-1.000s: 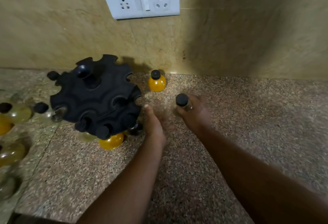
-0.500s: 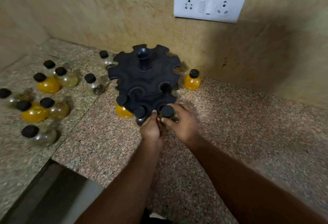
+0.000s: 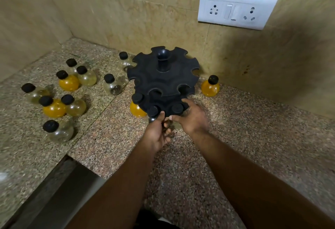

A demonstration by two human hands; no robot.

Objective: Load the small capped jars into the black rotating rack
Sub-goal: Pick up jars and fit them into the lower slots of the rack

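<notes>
Granite counter point(image 3: 253, 129): jar point(image 3: 177, 109) now seated in rack point(image 3: 163, 81); right hand point(image 3: 194, 118) cupping it, left hand point(image 3: 157, 130) fingers loose.

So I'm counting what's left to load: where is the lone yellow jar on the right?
In the head view the yellow jar stands on the counter right of the black rack, against the wall below the socket plate.

Dim, warm light; a broad shadow darkens the wall point(image 3: 299, 56) at right. Wide-angle bending at the edges; the right hand point(image 3: 194, 118) is motion-blurred.
</notes>
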